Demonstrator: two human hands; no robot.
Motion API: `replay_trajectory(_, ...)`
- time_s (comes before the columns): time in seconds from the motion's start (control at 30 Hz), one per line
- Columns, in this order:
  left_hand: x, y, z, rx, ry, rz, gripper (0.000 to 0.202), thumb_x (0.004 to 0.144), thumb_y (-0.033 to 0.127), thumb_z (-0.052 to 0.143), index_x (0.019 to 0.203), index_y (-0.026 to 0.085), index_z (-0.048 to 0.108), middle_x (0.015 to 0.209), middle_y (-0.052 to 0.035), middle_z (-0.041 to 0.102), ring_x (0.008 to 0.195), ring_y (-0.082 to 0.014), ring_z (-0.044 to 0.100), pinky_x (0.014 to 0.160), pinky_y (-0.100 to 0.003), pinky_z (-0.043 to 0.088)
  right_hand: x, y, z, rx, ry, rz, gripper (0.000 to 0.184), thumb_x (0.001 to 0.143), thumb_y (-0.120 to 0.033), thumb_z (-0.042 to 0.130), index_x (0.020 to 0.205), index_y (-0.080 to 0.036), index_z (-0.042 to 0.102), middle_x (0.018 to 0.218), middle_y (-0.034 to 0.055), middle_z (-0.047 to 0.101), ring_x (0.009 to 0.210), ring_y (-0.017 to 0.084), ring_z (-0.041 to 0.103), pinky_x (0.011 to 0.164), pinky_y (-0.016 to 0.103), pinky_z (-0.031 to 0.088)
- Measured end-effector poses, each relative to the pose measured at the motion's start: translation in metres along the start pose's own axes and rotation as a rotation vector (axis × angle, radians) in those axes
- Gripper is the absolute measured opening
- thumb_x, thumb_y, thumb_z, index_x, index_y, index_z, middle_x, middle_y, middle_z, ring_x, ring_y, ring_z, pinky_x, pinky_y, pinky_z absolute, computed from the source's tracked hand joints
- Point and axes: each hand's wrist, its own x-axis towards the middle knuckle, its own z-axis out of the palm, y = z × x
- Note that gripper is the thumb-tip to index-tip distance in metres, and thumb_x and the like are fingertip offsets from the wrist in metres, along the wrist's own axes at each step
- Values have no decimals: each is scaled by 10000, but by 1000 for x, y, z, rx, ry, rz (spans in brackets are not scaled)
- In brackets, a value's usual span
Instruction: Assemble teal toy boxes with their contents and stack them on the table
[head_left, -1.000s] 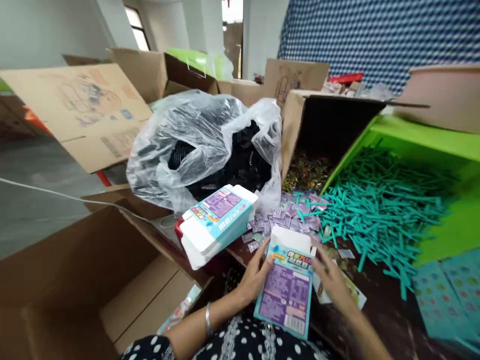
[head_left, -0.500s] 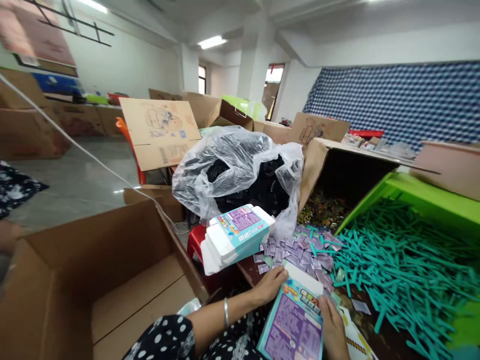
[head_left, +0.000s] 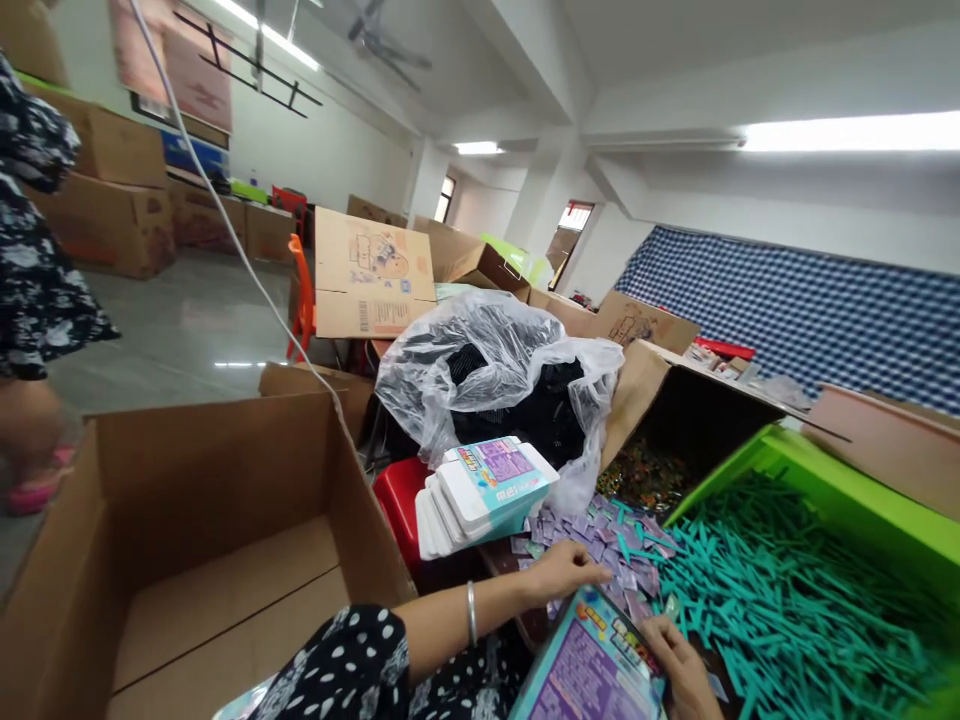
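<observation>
1. The right hand (head_left: 684,668) pinches the edge of a teal-and-purple box (head_left: 589,668), low in front of the person; the left hand (head_left: 564,573) curls near its top, and whether its grip pinches anything cannot be told.
2. A bump could topple the fanned stack of boxes (head_left: 491,495) beside a red stool (head_left: 397,505); loose teal sticks (head_left: 810,610) could stray among purple sachets (head_left: 581,530).
3. Letters on the stack seem to read "MEI"; the held box's Chinese title and small print are too blurred to read.
</observation>
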Motion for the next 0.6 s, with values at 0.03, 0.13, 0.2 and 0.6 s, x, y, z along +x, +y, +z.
replay_trajectory(0.03, 2, 3, -2, 0, -48, -11, 600, 696, 706, 980, 744, 199, 662, 708, 33, 580, 732, -185, 538, 750, -338, 449, 0, -9, -3, 4, -35, 35, 632, 734, -878, 859, 890, -266, 877, 953, 90, 864, 1007, 371, 854, 938, 451, 704)
replay_trajectory(0.13, 1, 8, -5, 15, -127, -9, 433, 659, 519, 1013, 773, 171, 783, 772, -8, 708, 757, -199, 617, 758, -333, 473, 0, -35, -10, -117, -198, 79, 710, 696, -860, 887, 1041, -242, 958, 1248, 151, 896, 1361, 446, 790, 1249, 529, 584)
replay_trajectory(0.2, -2, 7, -2, 36, -101, 8, 288, 699, 400, 965, 809, 169, 833, 789, -13, 734, 784, -205, 644, 790, -329, 486, 2, -49, -12, -255, -311, 49, 789, 689, -925, 834, 996, -211, 969, 1270, 188, 890, 1408, 488, 761, 1310, 582, 527)
replay_trajectory(0.6, -16, 14, 9, -97, -65, 105, 595, 774, 739, 882, 872, 151, 868, 812, -52, 745, 840, -245, 660, 845, -366, 523, -19, -61, 0, -102, -18, 30, 674, 749, -898, 777, 816, -248, 942, 996, 135, 904, 1129, 494, 860, 1146, 615, 652)
